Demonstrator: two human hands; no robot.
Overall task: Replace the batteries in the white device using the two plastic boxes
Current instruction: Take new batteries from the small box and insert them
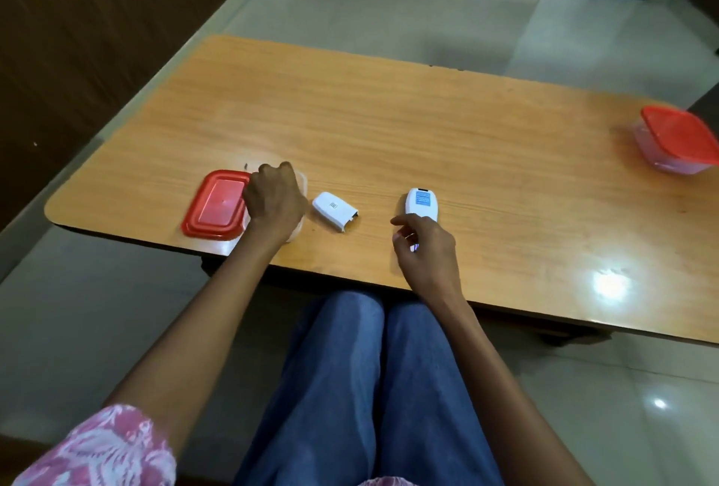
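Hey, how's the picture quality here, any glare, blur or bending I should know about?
Head view: bright glare patch on the table near its front right edge, and a smaller one on the floor; wide-angle bending curves the table edges; the closed box at far right is smeared and soft; the left hand hides most of the open box, so its contents can't be read; the white device is fairly sharp.

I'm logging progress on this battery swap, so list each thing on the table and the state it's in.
Near box: open, left hand over it.
Red lid: off, flat on the table beside the near box.
Far box: closed, red lid on.
Device: back up, cover removed, under the right hand.
Battery cover: detached, lying between box and device.
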